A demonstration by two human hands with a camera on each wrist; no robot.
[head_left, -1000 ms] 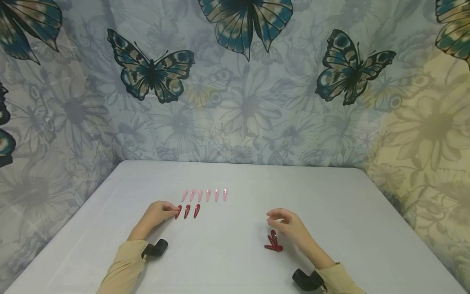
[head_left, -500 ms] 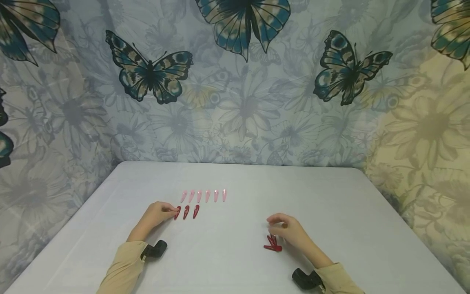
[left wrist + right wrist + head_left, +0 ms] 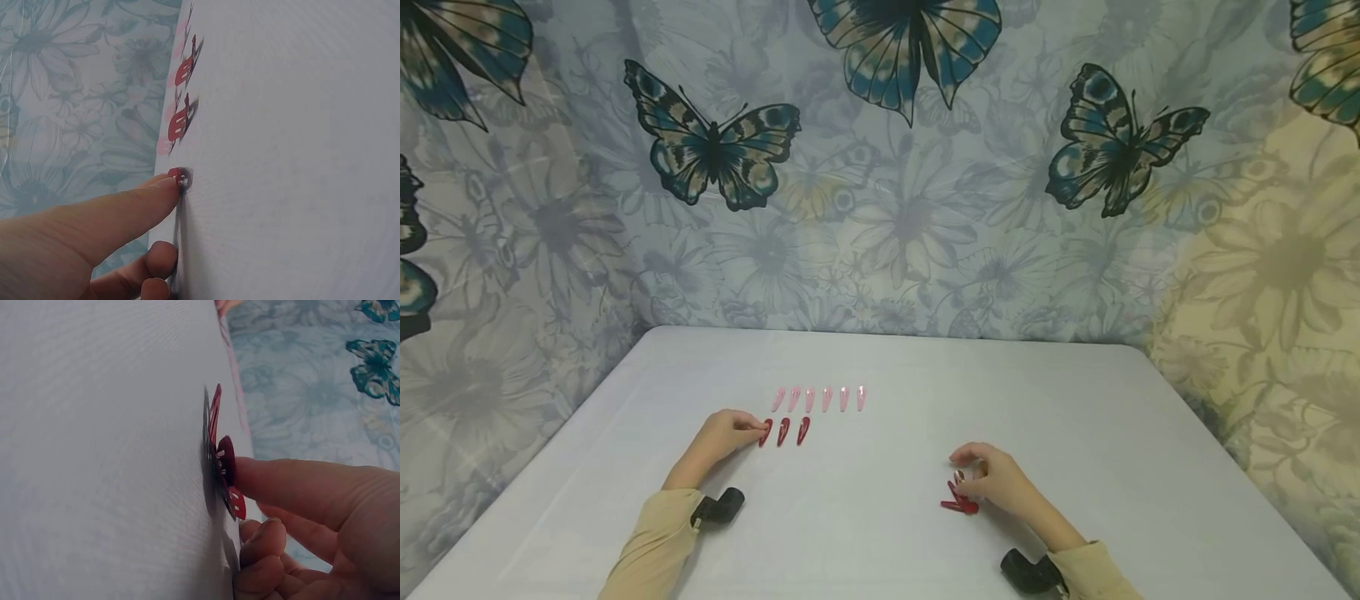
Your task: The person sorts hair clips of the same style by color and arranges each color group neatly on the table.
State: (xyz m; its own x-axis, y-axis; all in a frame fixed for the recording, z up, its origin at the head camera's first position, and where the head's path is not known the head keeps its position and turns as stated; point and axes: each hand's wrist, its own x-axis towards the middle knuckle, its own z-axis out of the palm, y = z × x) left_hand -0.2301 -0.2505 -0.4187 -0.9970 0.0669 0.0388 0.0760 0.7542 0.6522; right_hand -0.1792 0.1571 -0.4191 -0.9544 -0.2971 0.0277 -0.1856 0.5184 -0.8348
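Note:
In the head view my left hand (image 3: 727, 435) pinches the leftmost red hair clip (image 3: 766, 432), which lies on the white table. Thumb and fingertip meet at that red clip (image 3: 174, 172) in the left wrist view. Two more red hair clips, one of them the far clip (image 3: 803, 431), lie to its right. My right hand (image 3: 996, 479) is over a small pile of red hair clips (image 3: 958, 506). Its thumb (image 3: 281, 481) touches a dark red clip (image 3: 226, 459) in the right wrist view; in the head view a gap shows between thumb and index finger.
Behind the red row, several pink hair clips (image 3: 827, 399) form a straight line. The white table (image 3: 880, 542) reaches back to a butterfly-patterned cloth wall (image 3: 910, 217). A black wrist camera (image 3: 721, 506) is on the left wrist and another black camera (image 3: 1028, 572) on the right.
My right hand has come down and nearer over the pile, with thumb and index finger now around one clip's end. The left hand stays at the leftmost red clip.

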